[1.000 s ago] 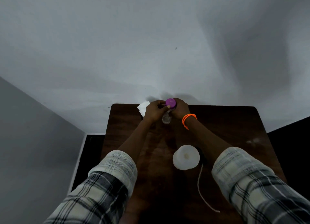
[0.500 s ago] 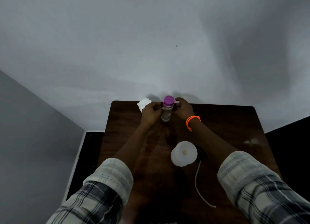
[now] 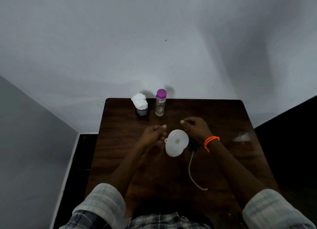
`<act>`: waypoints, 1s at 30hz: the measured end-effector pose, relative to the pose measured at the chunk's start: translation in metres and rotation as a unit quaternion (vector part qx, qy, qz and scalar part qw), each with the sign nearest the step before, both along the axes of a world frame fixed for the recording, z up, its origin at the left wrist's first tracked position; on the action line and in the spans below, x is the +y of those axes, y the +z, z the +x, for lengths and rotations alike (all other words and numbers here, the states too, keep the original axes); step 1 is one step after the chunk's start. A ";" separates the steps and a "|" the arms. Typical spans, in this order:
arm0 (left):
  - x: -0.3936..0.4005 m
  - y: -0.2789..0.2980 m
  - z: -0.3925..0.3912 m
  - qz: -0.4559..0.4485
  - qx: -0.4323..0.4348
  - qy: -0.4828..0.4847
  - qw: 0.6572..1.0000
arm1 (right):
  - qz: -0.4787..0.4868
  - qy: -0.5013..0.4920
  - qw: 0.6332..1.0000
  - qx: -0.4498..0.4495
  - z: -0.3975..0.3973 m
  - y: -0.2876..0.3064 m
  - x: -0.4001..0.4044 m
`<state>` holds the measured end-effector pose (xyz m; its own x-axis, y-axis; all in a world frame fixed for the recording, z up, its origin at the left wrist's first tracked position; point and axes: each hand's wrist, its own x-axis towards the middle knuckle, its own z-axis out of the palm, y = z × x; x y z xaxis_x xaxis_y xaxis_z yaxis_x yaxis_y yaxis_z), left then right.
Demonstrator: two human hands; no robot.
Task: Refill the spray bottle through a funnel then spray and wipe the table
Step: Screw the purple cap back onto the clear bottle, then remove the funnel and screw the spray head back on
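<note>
A dark wooden table (image 3: 223, 168) is standing against a pale grey wall (image 3: 154, 40), with a dark floor showing on both sides. Nearest the camera, two plaid sleeves (image 3: 103, 199) are reaching in over the table's near edge. A thin white tube (image 3: 190, 170) is lying curved on the wood and is running up to a black sprayer head (image 3: 193, 145), partly hidden behind a white funnel (image 3: 176, 142). The funnel is sitting upright in the middle of the table; what it is standing in is hidden. The left hand (image 3: 153, 135) is hovering just left of the funnel, fingers loosely curled and holding nothing. The right hand (image 3: 195, 127), with an orange band (image 3: 211, 141) on its wrist, is hovering just behind the funnel's right side, likewise curled and empty. Farther back, a clear bottle (image 3: 160, 105) with a purple cap is standing upright, untouched, beside a dark cup of white tissues (image 3: 140, 102) near the wall.
</note>
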<state>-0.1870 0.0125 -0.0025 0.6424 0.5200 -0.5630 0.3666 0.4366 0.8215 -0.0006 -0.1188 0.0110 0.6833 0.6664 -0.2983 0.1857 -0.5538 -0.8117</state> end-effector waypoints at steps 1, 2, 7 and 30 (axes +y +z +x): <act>-0.004 0.000 -0.003 -0.003 -0.005 0.004 1.000 | 0.002 -0.002 1.000 -0.012 -0.003 0.002 -0.008; -0.008 -0.001 -0.006 0.001 -0.009 0.003 1.000 | -0.001 -0.001 1.000 -0.027 -0.006 0.005 -0.015; -0.019 -0.004 -0.020 0.038 -0.016 -0.067 0.997 | 0.008 -0.001 0.996 -0.093 -0.023 0.013 -0.041; -0.035 0.012 -0.017 0.101 0.004 0.006 0.995 | 0.047 -0.097 0.994 -0.005 -0.048 0.009 -0.051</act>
